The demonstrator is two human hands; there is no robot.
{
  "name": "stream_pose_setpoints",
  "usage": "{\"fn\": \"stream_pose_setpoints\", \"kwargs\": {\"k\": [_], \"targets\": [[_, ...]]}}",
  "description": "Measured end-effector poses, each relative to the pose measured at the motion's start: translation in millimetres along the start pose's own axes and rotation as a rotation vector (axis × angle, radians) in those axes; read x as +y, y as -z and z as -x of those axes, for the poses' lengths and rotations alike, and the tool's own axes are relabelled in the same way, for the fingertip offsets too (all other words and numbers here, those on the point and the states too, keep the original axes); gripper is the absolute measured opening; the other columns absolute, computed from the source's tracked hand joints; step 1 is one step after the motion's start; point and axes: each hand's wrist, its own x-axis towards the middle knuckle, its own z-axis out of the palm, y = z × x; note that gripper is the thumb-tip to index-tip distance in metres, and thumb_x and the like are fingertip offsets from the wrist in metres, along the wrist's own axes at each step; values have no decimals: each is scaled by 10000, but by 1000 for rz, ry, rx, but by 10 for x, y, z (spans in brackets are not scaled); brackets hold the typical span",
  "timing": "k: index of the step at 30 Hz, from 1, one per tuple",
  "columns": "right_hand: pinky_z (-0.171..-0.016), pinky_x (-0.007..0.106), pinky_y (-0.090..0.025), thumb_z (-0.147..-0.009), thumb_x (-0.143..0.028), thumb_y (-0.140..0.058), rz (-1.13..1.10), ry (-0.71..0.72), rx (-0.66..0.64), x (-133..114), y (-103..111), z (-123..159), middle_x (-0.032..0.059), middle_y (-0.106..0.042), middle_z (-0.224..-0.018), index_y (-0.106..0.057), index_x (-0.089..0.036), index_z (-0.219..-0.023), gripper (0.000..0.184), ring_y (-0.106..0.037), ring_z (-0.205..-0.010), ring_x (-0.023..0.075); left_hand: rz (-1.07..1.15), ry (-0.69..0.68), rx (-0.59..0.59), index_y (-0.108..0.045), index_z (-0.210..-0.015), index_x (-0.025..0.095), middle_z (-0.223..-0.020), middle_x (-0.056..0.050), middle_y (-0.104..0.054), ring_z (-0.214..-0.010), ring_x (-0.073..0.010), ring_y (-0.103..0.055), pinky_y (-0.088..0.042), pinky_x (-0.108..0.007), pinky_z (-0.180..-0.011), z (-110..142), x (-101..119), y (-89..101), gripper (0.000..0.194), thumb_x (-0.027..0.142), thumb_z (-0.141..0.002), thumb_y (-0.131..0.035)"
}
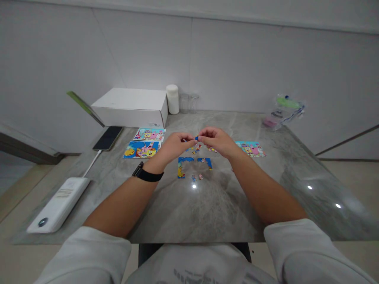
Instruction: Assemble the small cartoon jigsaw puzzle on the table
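Observation:
My left hand (177, 146) and my right hand (218, 141) meet above the table, fingertips pinched together. Between them is a small blue jigsaw puzzle piece (196, 138), partly hidden by the fingers; whether it is one piece or two joined cannot be made out. Just below lies a partly joined puzzle border (180, 172), blue and yellow down its left side. A shorter blue joined strip (209, 161) forms its upper right corner. Two small loose pieces (194, 178) rest at the border's lower side. More loose pieces (196, 149) lie beneath my hands, partly covered.
Colourful cartoon picture cards (142, 150) lie at the left, another card (254, 149) at the right. Behind stand a white box (127, 110), a white bottle (172, 99) and clear glasses (194, 103). A phone (108, 138) is cabled to a white power bank (59, 205). A plastic bag (282, 112) sits far right.

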Motion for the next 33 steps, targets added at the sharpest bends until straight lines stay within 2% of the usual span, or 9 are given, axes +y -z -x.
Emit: {"fn": "stream_pose_setpoints", "kwargs": {"k": [3, 6, 9, 11, 15, 20, 33], "targets": [[-606, 264, -443, -754, -431, -830, 32, -22, -52, 81, -80, 125, -11, -679, -771, -706, -198, -926, 315, -561, -652, 125, -215, -39, 30, -807, -997, 207, -889, -18, -761, -732, -151, -611, -439, -281, -674, 334, -157, 91, 216, 380, -901, -722], [-681, 277, -491, -751, -369, -826, 77, -29, -98, 260, -208, 259, -3, -697, -784, -702, -203, -934, 276, -621, -721, 149, -426, -112, 53, -801, -1023, 223, -939, -17, -750, -740, -153, -613, -469, -298, -721, 715, -407, 137, 152, 302, -910, -738], [-677, 267, -485, -805, -305, -768, 230, -33, -141, 428, -377, 384, 4, -709, -798, -714, -201, -900, 152, -631, -717, 146, -466, -215, 26, -786, -1044, 229, -1045, -37, -742, -894, -181, -671, -523, -317, -835, 1003, -620, 108, 128, 245, -940, -712], [-654, 253, -470, -841, -256, -728, 360, -56, -160, 488, -494, 445, 1, -718, -795, -732, -201, -912, 90, -627, -684, 135, -489, -266, 3, -785, -1069, 235, -1099, -52, -737, -1010, -203, -684, -537, -340, -923, 1101, -691, 69, 147, 213, -955, -695], [-671, 240, -471, -850, -175, -724, 550, -120, -196, 501, -687, 485, -11, -736, -772, -749, -209, -892, 60, -661, -700, 136, -614, -314, -92, -796, -1127, 240, -1174, -69, -739, -1095, -236, -665, -534, -380, -990, 1137, -678, 21, 184, 219, -985, -682], [-691, 245, -478, -854, -149, -714, 646, -126, -234, 513, -799, 473, -11, -762, -787, -767, -210, -875, 83, -689, -741, 142, -721, -324, -226, -801, -1198, 275, -1182, -54, -755, -1087, -236, -656, -535, -369, -968, 1134, -640, 10, 245, 240, -1026, -630], [-698, 265, -469, -847, -210, -746, 924, -191, -246, 438, -931, 385, 16, -791, -822, -783, -227, -863, 43, -715, -787, 186, -790, -289, -259, -811, -1192, 244, -1161, -78, -756, -1053, -245, -668, -549, -376, -937, 1185, -570, -25, 279, 269, -1043, -576]]}}
